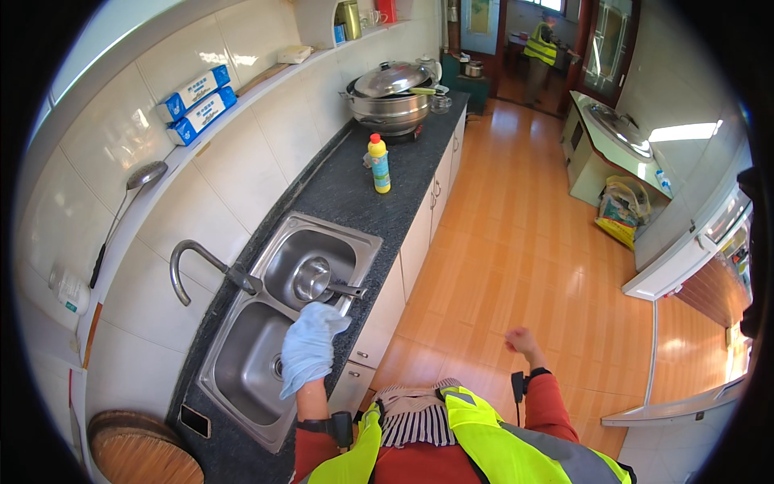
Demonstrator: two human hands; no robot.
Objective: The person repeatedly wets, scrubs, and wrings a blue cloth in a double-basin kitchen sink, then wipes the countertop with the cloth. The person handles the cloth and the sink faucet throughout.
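A light blue cloth (310, 348) drapes over my left hand and hides its fingers. This covered hand is over the double-bowl stainless steel sink (242, 363), near the divider between the bowls. In the far bowl sits a small metal saucepan (312, 278), its handle lying across the sink's front rim. The faucet (208, 257) curves out from behind the sink. My right hand (521, 340) is held out over the wooden floor, away from the counter. Its fingers are curled in, and I see nothing in them.
Along the dark counter (338, 181) stand a yellow bottle (379, 164) and a large lidded steel pot (390, 106). A phone (195, 421) and round wooden boards (145, 454) lie at the near end. Another person (540, 48) in a yellow vest stands beyond the far doorway.
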